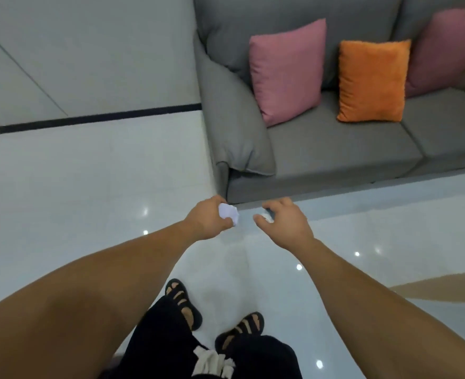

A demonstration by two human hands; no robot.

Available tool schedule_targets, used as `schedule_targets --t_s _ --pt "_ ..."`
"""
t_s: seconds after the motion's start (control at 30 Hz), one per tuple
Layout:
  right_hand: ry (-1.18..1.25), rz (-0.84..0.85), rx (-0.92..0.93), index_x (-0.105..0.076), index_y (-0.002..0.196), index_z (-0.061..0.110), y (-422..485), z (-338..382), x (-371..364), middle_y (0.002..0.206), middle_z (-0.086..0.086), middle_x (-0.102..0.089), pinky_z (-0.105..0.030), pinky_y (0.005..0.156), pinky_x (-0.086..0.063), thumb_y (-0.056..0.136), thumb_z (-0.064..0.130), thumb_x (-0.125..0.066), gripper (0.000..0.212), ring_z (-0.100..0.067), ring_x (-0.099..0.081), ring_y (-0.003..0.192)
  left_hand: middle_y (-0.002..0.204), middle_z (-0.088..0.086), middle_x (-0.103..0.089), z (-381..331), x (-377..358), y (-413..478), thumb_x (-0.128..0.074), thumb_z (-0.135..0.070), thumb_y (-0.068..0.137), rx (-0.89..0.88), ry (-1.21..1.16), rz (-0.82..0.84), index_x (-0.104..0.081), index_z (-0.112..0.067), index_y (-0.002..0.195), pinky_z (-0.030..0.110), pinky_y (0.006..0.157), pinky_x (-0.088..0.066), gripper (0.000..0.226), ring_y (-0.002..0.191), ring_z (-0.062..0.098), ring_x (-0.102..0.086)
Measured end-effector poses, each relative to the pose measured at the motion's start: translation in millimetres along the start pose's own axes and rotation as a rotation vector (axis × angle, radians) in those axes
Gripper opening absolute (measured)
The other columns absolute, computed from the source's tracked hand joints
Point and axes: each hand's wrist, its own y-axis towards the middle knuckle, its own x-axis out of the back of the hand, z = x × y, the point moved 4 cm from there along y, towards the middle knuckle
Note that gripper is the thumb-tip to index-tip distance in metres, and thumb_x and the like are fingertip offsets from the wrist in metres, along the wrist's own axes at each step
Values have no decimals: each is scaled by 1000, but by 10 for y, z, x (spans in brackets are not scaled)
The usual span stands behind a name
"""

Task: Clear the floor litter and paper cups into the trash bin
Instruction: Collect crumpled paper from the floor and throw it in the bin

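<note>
My left hand [208, 218] grips a crumpled ball of white paper [229, 213] low over the glossy white floor, just in front of the sofa's corner. My right hand [284, 218] reaches down beside it, its thumb and fingers curled around a small white scrap of litter [265, 216] that is mostly hidden by the fingers. Whether that scrap is off the floor I cannot tell. No trash bin and no paper cups are in view.
A grey sofa [335, 149] with two pink cushions [286, 69] and an orange one [372, 80] fills the upper right. A white wall with a black skirting line [89, 119] stands at the left. My sandalled feet [212, 315] stand below on the tiles.
</note>
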Motion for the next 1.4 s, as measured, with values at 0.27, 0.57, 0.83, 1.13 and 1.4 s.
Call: schedule_targets --t_s 0.27,0.57,0.83,1.13,1.4 --pt "-117 153 333 -55 132 24 479 2270 -515 133 -1 -47 -33 96 -42 88 53 -57 53 -21 -50 118 116 5 -61 1631 1641 -744 -71 -33 76 209 -261 -305 -50 -17 127 28 75 -45 58 98 22 -58" --pt "-223 274 626 -57 128 28 810 4497 -1479 127 4 -48 -27 87 -43 87 56 -55 51 -16 -53 110 91 -6 -58 3286 3034 -1584 -64 -39 58 384 -478 -569 -53 -18 107 24 67 -44 54 81 13 -55" --pt "-286 375 846 -58 129 26 1103 5967 -2238 128 2 -50 -25 87 -42 87 54 -56 51 -17 -54 110 96 -5 -59 4360 3628 -1801 -68 -37 64 493 -568 -694 -55 -18 107 22 65 -43 49 84 12 -55" --pt "-302 470 1063 -56 130 26 1846 7764 -2976 130 1 -49 -29 92 -43 88 53 -56 50 -18 -51 114 96 -4 -60 5285 4876 -1831 -67 -36 65 670 -594 -875 -55 -16 113 27 72 -47 53 89 16 -58" --pt "-316 551 1236 -55 131 27 2119 9193 -3538 132 1 -47 -29 91 -42 87 53 -56 52 -19 -49 117 105 0 -59 6161 5586 -1946 -71 -30 77 800 -639 -1029 -52 -17 121 25 71 -43 49 91 17 -56"
